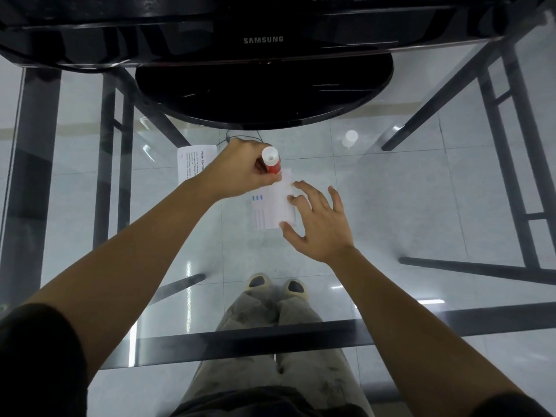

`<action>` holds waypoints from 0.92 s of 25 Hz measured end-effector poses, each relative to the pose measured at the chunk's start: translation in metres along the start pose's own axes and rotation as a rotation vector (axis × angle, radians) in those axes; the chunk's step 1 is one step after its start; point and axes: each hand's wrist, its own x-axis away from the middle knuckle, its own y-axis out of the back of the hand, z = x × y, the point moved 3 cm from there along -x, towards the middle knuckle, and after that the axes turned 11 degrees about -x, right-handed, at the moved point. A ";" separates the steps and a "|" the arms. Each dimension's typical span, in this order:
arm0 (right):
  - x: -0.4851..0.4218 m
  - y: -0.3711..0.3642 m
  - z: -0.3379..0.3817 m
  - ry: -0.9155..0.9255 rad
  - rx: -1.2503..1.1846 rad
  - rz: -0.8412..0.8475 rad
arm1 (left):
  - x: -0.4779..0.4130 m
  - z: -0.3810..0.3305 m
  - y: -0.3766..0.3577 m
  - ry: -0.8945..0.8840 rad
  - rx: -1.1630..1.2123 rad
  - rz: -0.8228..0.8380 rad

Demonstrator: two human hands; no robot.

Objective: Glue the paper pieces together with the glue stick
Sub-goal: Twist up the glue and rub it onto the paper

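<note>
- The glass surface (421, 191) fills the view. Its dark frame, the floor tiles and the person's legs (279, 341) and shoes (275, 284) show through it, and glare blurs parts of it.
- A black monitor (261, 40) stands at the far edge on a round base. Its screen is cut off by the top of the picture.
- The left grip (243, 167) is curled round the glue stick, fingers pinching the red barrel low down.
- The right grip (322, 224) is spread flat, its fingertips pressing on the right side of the paper.
- The paper (270, 210) lies on the surface between the two grips, with faint blue print near its left edge. Whether it is one sheet or two overlapped cannot be told.
- A far paper (192, 164) with black text lies just behind the left wrist, which hides its right part.
- The glue stick (272, 164) stands nearly upright over the paper's far corner, white end up. Its lower tip is hidden by the fingers.
- A small white cap (350, 139) sits well apart to the right, too hazy to make out.
</note>
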 end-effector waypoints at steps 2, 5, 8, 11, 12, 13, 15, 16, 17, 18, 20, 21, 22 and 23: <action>0.000 0.000 0.000 0.003 0.003 -0.004 | 0.002 -0.006 -0.005 -0.056 -0.002 0.043; 0.000 0.000 0.000 -0.002 0.001 0.008 | -0.003 -0.008 -0.006 -0.047 -0.027 -0.003; 0.000 0.000 0.000 -0.007 -0.003 0.010 | -0.010 -0.006 -0.002 -0.034 -0.023 -0.016; 0.000 0.001 0.001 0.002 0.004 0.008 | -0.006 -0.012 -0.005 -0.091 0.028 0.075; 0.000 0.000 0.001 0.001 0.003 0.012 | -0.006 -0.013 -0.005 -0.089 0.029 0.071; 0.000 0.000 0.000 -0.002 -0.002 0.017 | -0.008 -0.012 -0.004 -0.073 0.019 0.045; 0.000 0.000 0.000 -0.010 -0.009 0.025 | -0.011 -0.011 -0.001 -0.043 -0.013 -0.005; 0.000 0.000 0.000 -0.010 -0.008 0.028 | -0.013 -0.011 0.000 -0.045 -0.012 -0.001; 0.000 0.000 0.000 -0.008 -0.007 0.029 | -0.012 -0.012 -0.001 -0.060 -0.002 0.021; -0.001 0.000 0.000 -0.006 -0.006 0.028 | -0.011 -0.014 -0.002 -0.077 0.007 0.050; -0.001 0.000 0.000 -0.003 -0.003 0.027 | -0.010 -0.016 -0.005 -0.083 -0.001 0.063; -0.001 -0.001 0.000 -0.003 -0.002 0.028 | -0.012 -0.016 -0.005 -0.061 -0.007 0.037; -0.001 -0.001 0.000 -0.004 -0.004 0.027 | -0.014 -0.014 -0.003 -0.028 -0.013 -0.003; 0.000 -0.001 0.000 -0.003 -0.005 0.020 | -0.016 -0.013 -0.001 0.008 -0.012 -0.050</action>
